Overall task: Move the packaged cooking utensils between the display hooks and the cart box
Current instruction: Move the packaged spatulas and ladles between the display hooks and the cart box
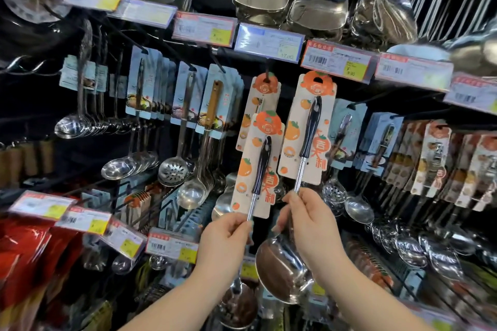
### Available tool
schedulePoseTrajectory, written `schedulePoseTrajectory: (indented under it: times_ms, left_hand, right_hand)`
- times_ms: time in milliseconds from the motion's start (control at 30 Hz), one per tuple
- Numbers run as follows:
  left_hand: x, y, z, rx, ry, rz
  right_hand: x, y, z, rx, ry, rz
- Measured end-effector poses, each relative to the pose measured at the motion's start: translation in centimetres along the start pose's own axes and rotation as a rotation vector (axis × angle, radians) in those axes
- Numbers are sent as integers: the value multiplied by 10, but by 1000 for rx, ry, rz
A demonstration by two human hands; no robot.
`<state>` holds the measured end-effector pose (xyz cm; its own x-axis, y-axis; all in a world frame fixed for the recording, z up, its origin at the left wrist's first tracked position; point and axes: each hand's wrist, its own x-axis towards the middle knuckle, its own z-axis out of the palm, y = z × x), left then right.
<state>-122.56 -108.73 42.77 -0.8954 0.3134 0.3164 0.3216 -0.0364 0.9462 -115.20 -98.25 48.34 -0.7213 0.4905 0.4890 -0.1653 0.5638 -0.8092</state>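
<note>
Orange-carded, held before the display: your left grip (pixel 226 236) pinches the lower ladle (pixel 262 166) by its shaft, your right grip (pixel 309 220) the higher ladle (pixel 310 129). Level each card hole with the hook (pixel 267 73) before sliding.

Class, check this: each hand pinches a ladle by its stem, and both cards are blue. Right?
No. The head view shows the left hand pinching the left ladle and the right hand the right ladle by the stem, but the cards are white and orange, not blue.
</note>
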Motion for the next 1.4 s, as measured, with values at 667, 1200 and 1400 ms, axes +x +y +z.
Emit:
schedulePoseTrajectory:
  times_ms: [667,1200,1400]
  left_hand:
    - [9,-7,5,-48,-42,-43]
    - [52,9,8,-67,19,-66]
    - [65,7,10,-98,50,-57]
  right_hand:
    - [30,0,-7,38,49,134]
    - [139,63,3,-125,31,260]
    - [166,88,11,-159,-24,310]
